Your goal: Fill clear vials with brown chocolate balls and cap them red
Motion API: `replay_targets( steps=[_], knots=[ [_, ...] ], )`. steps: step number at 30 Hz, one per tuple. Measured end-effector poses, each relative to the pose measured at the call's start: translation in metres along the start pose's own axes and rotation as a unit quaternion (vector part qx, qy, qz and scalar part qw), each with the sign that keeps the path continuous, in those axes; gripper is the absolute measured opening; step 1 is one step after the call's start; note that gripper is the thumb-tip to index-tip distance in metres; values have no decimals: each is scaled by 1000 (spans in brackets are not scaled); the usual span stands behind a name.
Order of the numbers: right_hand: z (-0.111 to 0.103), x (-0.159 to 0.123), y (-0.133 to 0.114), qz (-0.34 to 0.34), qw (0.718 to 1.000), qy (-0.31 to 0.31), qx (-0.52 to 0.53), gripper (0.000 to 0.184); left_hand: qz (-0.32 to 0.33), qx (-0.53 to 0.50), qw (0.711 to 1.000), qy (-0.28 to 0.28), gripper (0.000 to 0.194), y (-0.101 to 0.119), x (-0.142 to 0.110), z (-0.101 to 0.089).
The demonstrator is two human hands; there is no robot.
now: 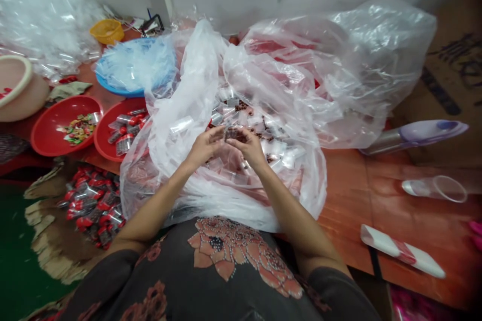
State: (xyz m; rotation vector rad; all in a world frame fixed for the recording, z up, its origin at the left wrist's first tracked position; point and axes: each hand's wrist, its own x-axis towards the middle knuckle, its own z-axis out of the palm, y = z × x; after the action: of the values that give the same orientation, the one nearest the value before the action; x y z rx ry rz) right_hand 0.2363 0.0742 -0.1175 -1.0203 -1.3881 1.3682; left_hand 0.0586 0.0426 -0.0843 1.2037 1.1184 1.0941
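Note:
Both of my hands meet over a large open plastic bag (pixel 196 75) spread across the table. My left hand (pixel 207 145) has its fingers bent around the left side of a small transparent packet (pixel 231 133) with something dark in it. From the other side, the fingertips of my right hand (pixel 248 146) pinch the same packet. Blur and the fingers hide its exact form. Below and behind my hands, many small transparent pieces (pixel 289 156) lie loose inside the bag, mixed with dark brown bits.
To the left are a red bowl of red-capped containers (pixel 101 135), another red bowl (pixel 45 130), and a blue basin (pixel 109 85) of plastic film. A carton (pixel 56 235) holds several red-capped containers. At right lie a transparent cup (pixel 437 188) and a white sleeve-like packet (pixel 384 243).

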Motion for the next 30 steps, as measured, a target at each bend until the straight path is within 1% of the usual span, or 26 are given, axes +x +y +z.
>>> replay_targets(
  steps=[2, 3, 5, 7, 8, 9, 12, 14, 17, 21, 24, 26, 27, 30],
  knots=[
    [2, -6, -10, 9, 1000, 0, 28, 38, -18, -61, 997, -33, 64, 2, 0, 6],
    [3, -9, -14, 6, 999, 4, 31, 37, -20, -81, 996, -41, 63, 4, -1, 8],
    [2, -16, -22, -13, 1000, 10, 20, 43, -18, -100, 994, -35, 58, 11, -3, 12],
    [-2, -22, -29, -43, 999, -1, -20, 54, -15, -104, 994, -23, 54, 19, -8, 14],
    [-5, -25, -34, -62, 997, -12, -51, 56, -15, -105, 994, -19, 53, 23, -11, 15],
    [-8, -27, -39, -84, 992, -27, -87, 56, -14, -106, 994, -17, 52, 27, -14, 16],
    [-17, -30, -57, -149, 971, -66, -174, 45, -19, -111, 993, -19, 48, 36, -22, 18],
    [-22, -31, -67, -165, 963, -79, -200, 40, -31, -116, 993, -21, 48, 40, -26, 19],
    [-24, -30, -74, -134, 968, -87, -191, 41, -63, -132, 989, -23, 51, 41, -29, 20],
    [-24, -28, -65, -70, 988, -83, -113, 52, -85, -152, 984, -25, 50, 39, -30, 20],
    [-25, -27, -60, -75, 991, -58, -98, 67, -85, -156, 984, -30, 52, 38, -31, 18],
    [-25, -27, -61, -96, 986, -62, -118, 75, -86, -157, 983, -28, 53, 37, -32, 16],
    [-26, -27, -62, -105, 984, -76, -126, 72, -87, -156, 983, -27, 53, 37, -33, 15],
    [-25, -28, -65, -105, 980, -116, -120, 47, -90, -151, 984, -29, 51, 35, -33, 12]
  ],
)
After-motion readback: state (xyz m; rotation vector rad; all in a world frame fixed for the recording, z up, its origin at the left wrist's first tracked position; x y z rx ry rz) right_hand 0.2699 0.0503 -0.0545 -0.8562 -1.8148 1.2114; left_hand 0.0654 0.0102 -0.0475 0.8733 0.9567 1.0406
